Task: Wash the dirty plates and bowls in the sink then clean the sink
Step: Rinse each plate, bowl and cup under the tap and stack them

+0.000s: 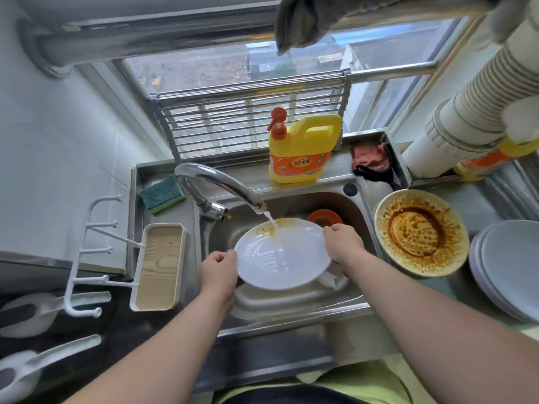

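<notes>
A white plate (281, 255) is held over the steel sink (294, 304) under the running faucet (221, 185). Water strikes its far edge, where brown sauce still clings. My left hand (218, 272) grips the plate's left rim. My right hand (342, 242) grips its right rim. An orange bowl (325, 217) lies in the sink behind the plate. A sauce-stained plate (420, 233) sits on the counter at the sink's right edge. More white dishes (329, 279) lie in the basin beneath the held plate, mostly hidden.
A yellow detergent bottle (303, 147) stands behind the sink, a green sponge (163, 193) at the back left, a pink cloth (369, 157) at the back right. Stacked pale plates (510, 266) sit far right. A wooden tray with hooks (159, 266) lies left.
</notes>
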`<state>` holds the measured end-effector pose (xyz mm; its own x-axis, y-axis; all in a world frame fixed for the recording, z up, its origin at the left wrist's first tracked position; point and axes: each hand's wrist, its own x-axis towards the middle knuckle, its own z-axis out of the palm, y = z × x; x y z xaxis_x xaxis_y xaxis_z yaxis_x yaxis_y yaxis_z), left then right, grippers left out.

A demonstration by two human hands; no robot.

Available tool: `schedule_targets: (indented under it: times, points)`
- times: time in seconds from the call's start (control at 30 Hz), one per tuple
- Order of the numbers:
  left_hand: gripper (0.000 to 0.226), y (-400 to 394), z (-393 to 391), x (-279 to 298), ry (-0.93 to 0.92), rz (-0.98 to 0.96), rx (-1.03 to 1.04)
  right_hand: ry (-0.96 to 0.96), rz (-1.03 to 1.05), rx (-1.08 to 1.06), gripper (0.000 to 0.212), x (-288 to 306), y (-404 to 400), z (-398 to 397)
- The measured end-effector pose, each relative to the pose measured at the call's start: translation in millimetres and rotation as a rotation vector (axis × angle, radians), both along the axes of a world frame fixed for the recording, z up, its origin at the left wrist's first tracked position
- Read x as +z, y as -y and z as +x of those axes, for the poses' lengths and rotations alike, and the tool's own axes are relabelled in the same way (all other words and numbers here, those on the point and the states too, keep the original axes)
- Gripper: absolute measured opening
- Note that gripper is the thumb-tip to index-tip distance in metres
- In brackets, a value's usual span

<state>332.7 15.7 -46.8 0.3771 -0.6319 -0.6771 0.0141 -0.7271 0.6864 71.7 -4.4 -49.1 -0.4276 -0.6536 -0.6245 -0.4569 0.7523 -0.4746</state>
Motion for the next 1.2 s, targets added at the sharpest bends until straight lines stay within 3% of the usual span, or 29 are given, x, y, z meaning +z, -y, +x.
schedule_targets:
  times: [0.27, 0.47, 0.83, 1.0, 1.2]
  points:
    - [0.025, -9.8, -37.6, -14.8, -0.137, 0.154, 0.013, -0.180, -0.015, 0.101, 0.030, 28.8, 4.9, -27.2]
    - [0.016, -7.7, -56.4, -9.7, -0.129, 0.161, -0.123, -0.273, -0.040, 0.149, 0.026, 48.0, -3.6, -39.1]
    - [0.012, 0.3, -31.9, 21.4, -0.047, 0.146, -0.336, -0.143, 0.036, 0.045, 0.023, 40.7, -38.0, -25.1]
    - [0.012, 4.0, -13.6, 23.9, 0.045, 0.101, -0.321, -0.065, 0.076, 0.013, 0.027, 26.3, -45.2, -7.0]
    - [0.010, 8.4, 6.1, 25.6, 0.177, 0.064, -0.280, 0.007, 0.140, 0.147, 0.032, 5.7, -37.1, 13.2]
